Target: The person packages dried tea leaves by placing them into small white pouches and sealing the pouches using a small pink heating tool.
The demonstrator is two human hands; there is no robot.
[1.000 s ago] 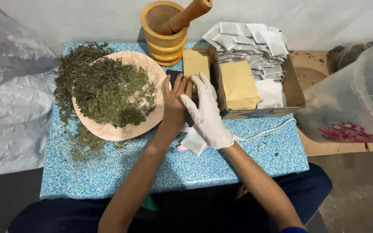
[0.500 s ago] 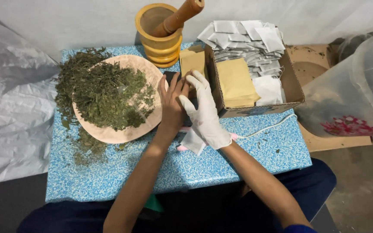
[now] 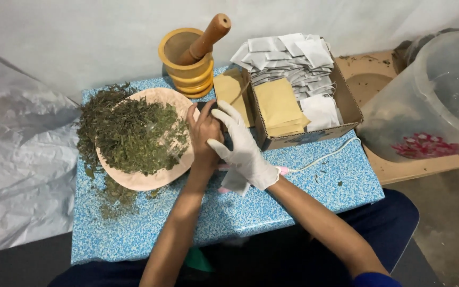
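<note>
White latex covered the right hand (image 3: 244,151), its fingers spread flat over a small dark object (image 3: 208,108) beside the plate of dried leaves (image 3: 134,133); the bare left hand (image 3: 204,133) curled its fingers around that object on the blue table (image 3: 229,212).

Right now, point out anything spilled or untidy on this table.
Dried green leaves overflow the pink plate onto the blue table at its left and front edges. White sachets are heaped loosely above the cardboard box rim. Nothing else stands out.
</note>
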